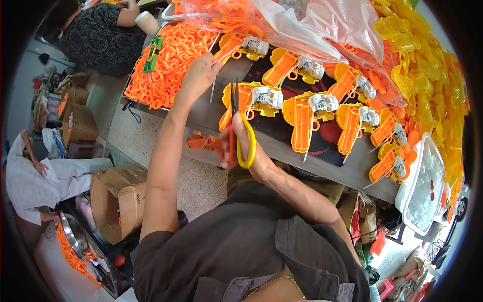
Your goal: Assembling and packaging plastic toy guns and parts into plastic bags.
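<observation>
My left hand (199, 76) reaches to the table with its fingers pinched on a thin white strip (213, 89), beside the upper left toy part (230, 45). Whether it also touches that orange part is hidden. In my right hand (244, 135) is a pair of scissors (248, 151) with one yellow and one red handle. Their dark blades point up, slightly apart, close to another orange and yellow toy part (241, 100). Several such parts, each with a pale clear housing (266, 97) and a white strip, lie in two rows to the right.
A heap of small orange rings (173, 63) fills a tray at left, with a green piece (153, 53) on top. Yellow shells (427, 75) pile up at right, by a white basin (401, 201). Clear plastic bags (327, 27) lie behind. Other people sit at left near a cardboard box (121, 201).
</observation>
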Available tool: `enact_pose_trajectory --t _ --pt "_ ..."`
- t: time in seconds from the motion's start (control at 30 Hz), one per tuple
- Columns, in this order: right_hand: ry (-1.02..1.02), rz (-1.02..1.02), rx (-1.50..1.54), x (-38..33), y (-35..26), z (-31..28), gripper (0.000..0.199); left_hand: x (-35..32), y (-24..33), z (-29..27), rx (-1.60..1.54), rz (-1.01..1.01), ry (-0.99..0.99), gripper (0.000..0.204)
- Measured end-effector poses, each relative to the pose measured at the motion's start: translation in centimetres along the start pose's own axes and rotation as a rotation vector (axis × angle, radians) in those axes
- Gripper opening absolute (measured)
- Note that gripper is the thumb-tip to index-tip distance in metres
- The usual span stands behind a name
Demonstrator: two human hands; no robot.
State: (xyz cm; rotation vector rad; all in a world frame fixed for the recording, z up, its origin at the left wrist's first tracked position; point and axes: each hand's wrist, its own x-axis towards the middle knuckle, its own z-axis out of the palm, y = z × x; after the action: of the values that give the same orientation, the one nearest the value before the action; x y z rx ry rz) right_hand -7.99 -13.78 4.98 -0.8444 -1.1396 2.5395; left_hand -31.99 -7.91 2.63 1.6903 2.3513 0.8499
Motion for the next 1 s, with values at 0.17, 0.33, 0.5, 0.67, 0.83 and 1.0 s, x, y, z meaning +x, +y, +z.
enact_pose_trajectory --t 0.17,0.33,0.5,0.67,0.83,1.0 --pt "0.099 0.032 0.082 5.0 0.1 1.9 0.087 -0.7 2.1 -2.5 0.036 -0.004 -0.136 0.028" --pt "0.111 0.010 0.047 7.5 0.8 2.9 0.088 -2.1 1.3 -2.4 0.033 0.056 -0.113 0.024" --pt "0.092 0.006 0.015 8.3 1.3 2.6 0.081 -3.0 1.9 -1.8 0.060 0.030 -0.056 0.020" --pt "0.108 -0.015 0.033 8.4 1.1 2.6 0.080 -3.4 1.9 -1.5 0.021 0.044 -0.053 0.015" --pt "0.094 -0.048 0.050 8.6 1.4 2.6 0.083 -3.6 1.8 -1.3 0.023 0.035 -0.030 0.014" --pt "0.116 -0.094 -0.020 7.7 1.0 3.3 0.069 -4.8 1.7 -2.6 0.034 0.071 0.047 0.014"
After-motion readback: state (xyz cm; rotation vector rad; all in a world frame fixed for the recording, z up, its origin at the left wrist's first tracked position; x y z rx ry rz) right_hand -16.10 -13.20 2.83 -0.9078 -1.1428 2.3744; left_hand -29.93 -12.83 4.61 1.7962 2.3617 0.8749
